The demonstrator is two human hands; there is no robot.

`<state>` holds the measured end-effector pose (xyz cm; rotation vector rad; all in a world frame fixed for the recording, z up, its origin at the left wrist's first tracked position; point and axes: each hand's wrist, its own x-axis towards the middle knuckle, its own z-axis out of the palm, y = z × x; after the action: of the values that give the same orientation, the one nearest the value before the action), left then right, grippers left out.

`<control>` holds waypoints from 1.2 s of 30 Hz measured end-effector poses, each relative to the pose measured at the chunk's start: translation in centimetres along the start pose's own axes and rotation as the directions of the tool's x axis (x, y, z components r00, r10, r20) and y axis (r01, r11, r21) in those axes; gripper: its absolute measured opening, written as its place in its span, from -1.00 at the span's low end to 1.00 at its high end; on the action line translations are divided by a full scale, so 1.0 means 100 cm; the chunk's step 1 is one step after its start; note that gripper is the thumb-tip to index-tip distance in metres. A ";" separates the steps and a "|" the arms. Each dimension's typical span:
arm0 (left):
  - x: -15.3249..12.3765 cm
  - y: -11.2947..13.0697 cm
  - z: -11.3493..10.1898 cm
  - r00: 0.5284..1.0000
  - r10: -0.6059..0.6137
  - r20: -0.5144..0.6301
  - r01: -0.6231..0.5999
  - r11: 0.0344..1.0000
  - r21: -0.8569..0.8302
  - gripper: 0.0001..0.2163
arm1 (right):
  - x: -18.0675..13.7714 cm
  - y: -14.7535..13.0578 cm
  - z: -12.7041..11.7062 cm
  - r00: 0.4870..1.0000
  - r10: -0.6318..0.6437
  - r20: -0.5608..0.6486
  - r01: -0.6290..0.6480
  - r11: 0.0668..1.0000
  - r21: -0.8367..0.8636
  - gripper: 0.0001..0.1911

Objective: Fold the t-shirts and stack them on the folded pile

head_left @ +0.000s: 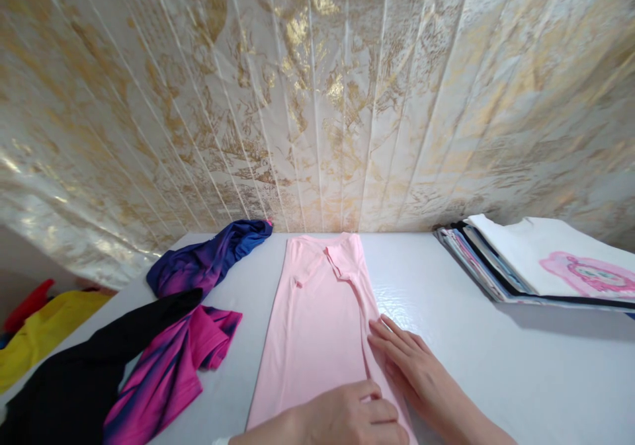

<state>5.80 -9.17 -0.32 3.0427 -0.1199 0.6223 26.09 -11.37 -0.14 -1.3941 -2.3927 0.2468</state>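
A pink short-sleeved T-shirt point(317, 326) lies lengthwise on the table, its neckline at the far end. Both sides are folded inward into a long narrow strip, with the sleeves turned over the upper part. My left hand point(342, 415) rests across the near part of the shirt, its fingers bent onto the folded right side; the fingertips and thumb are partly hidden. Along the shirt's right edge lies my right hand point(419, 369), fingers stretched out and touching the fabric.
On the white table point(536, 379), a stack of folded clothes point(486, 260) stands at the right, topped by a white printed shirt point(536, 246). Crumpled at the left are blue-purple point(213, 256), black point(84, 365) and pink-navy garments point(173, 365). A gold-patterned curtain point(317, 101) hangs behind.
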 end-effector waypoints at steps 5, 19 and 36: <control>-0.005 0.004 0.012 0.998 -0.054 0.029 0.055 0.998 -0.015 -0.89 | 0.001 -0.002 -0.002 0.999 -0.054 -0.006 0.054 0.998 0.032 -0.48; -0.001 -0.016 0.011 0.977 -0.214 -0.001 0.211 0.965 0.154 -0.73 | 0.046 0.023 -0.013 0.997 -0.079 -0.023 0.075 0.988 -0.136 -0.51; -0.001 -0.031 0.032 0.983 -0.162 -0.083 0.181 0.917 0.356 -0.79 | 0.119 0.050 0.008 0.982 -0.013 -0.188 0.031 0.995 0.095 -0.66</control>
<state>7.25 -6.23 -3.34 3.3292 0.2957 0.7870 24.46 1.41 0.12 -1.2863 -2.2110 0.2142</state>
